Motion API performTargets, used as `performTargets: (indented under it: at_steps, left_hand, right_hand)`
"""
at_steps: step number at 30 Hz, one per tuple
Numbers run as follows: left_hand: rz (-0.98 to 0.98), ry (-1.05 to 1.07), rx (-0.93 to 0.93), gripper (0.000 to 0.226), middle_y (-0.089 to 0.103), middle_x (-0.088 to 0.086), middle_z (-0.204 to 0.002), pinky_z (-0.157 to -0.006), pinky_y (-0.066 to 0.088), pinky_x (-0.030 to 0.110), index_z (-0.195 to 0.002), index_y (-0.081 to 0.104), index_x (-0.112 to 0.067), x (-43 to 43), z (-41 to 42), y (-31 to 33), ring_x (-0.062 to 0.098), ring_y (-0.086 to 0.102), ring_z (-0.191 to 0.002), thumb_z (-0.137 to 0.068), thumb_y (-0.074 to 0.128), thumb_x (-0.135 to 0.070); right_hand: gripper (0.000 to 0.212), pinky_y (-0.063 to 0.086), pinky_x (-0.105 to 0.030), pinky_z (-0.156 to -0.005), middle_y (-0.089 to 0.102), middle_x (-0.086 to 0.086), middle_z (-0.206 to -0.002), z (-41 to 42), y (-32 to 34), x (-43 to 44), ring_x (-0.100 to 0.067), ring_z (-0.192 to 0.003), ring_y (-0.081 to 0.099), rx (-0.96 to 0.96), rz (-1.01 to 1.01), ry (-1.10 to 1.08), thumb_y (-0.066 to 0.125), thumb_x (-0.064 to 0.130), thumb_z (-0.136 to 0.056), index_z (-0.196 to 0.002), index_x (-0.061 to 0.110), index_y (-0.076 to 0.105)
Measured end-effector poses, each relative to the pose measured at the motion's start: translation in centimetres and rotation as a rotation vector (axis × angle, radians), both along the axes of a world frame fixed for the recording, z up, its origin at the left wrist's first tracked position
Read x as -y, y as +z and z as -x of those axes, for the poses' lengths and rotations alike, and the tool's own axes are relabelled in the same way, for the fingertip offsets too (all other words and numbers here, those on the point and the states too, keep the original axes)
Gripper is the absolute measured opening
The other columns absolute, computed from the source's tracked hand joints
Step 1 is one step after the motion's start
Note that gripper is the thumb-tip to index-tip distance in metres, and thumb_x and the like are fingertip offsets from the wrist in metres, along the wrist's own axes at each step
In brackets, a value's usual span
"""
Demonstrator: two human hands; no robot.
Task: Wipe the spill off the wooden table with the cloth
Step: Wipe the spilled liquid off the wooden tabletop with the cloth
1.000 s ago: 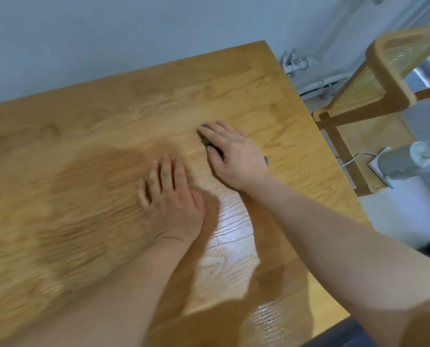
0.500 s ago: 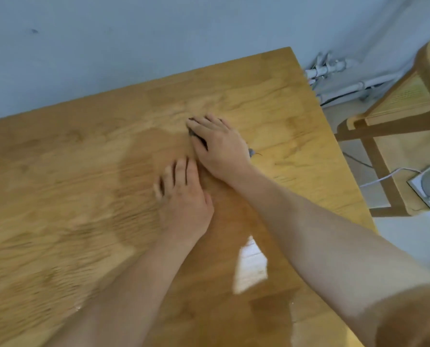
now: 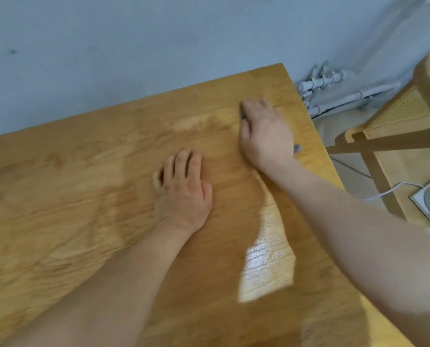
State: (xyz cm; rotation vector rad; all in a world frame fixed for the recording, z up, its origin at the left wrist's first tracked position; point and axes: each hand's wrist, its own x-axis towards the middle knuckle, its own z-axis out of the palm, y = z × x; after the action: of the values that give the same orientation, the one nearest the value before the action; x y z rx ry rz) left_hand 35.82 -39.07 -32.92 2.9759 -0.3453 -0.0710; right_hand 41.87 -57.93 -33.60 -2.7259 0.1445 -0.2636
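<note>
Worktop (image 3: 71, 196): wooden, set against a pale blue-grey wall (image 3: 133, 46); its far right corner is in view.
Right hand (image 3: 266, 132): palm down near the far right corner of the worktop, pressed flat onto the cloth.
Right fingers (image 3: 255, 103): extended and close together, flattened over the cloth rather than curled round it; motion blur softens the tips.
Cloth (image 3: 296, 148): dark grey, almost wholly hidden under the right hand; one small corner shows at the wrist side and a dark sliver at the thumb side.
Left hand (image 3: 182, 190): palm down on bare wood near the middle of the worktop, apart from the right hand, holding nothing.
Left fingers (image 3: 181, 161): slightly spread, resting on the surface.
Spill (image 3: 196, 123): a pale, streaky patch on the wood just left of the right hand; whether it is wet cannot be told.
Glare (image 3: 266, 266): a bright glossy reflection on the near part of the worktop, between the two forearms.
Surroundings: grey pipes (image 3: 334, 88) along the wall base, a wooden chair (image 3: 409, 116) with a woven panel beside the worktop, a white cable (image 3: 389, 190) on the floor.
</note>
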Motion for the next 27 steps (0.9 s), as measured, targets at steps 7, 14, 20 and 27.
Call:
performTargets:
  at_steps: [7, 14, 20, 27]
  left_hand:
    - [0.041, 0.001, -0.004, 0.051, 0.043, 0.001, -0.142, -0.103, 0.031, 0.047, -0.133, 0.047, -0.019, -0.2, 0.0, -0.2, 0.024, 0.036, -0.131, -0.084, 0.036, -0.031]
    - [0.117, 0.023, 0.008, 0.054, 0.049, 0.0, -0.137, -0.1, 0.031, 0.046, -0.127, 0.053, -0.02, -0.4, -0.2, 0.0, 0.022, 0.04, -0.129, -0.078, 0.036, -0.034]
    - [0.144, -0.059, 0.011, 0.048, 0.048, -0.002, -0.138, -0.096, 0.033, 0.045, -0.121, 0.054, -0.028, -4.0, -2.2, 0.0, 0.021, 0.041, -0.126, -0.078, 0.035, -0.035]
    - [0.093, 0.106, 0.062, 0.044, 0.041, 0.006, -0.145, -0.107, 0.026, 0.046, -0.131, 0.046, -0.021, -6.0, -3.5, -0.6, 0.025, 0.034, -0.133, -0.088, 0.039, -0.027]
  right_hand:
    - [0.039, 0.037, -0.04, -0.109, 0.062, -0.004, -0.131, 3.4, 0.7, 2.2, -0.026, -0.13, 0.05, -0.011, -0.079, 0.08, 0.051, 0.016, -0.092, -0.13, 0.015, 0.058]
    - [0.025, 0.042, -0.038, -0.091, 0.064, -0.004, -0.107, -1.4, 0.6, -5.0, -0.028, -0.103, 0.054, 0.055, -0.036, 0.161, 0.05, 0.011, -0.086, -0.108, 0.008, 0.061]
    - [0.042, 0.035, -0.043, -0.112, 0.059, -0.004, -0.136, 1.9, 0.5, -1.8, -0.026, -0.133, 0.047, 0.0, -0.039, 0.184, 0.049, 0.017, -0.092, -0.133, 0.013, 0.057]
    - [0.035, 0.043, -0.046, -0.093, 0.061, -0.004, -0.109, -4.9, -0.2, -5.0, -0.027, -0.109, 0.052, -0.017, 0.044, 0.013, 0.034, 0.021, -0.084, -0.108, 0.01, 0.056]
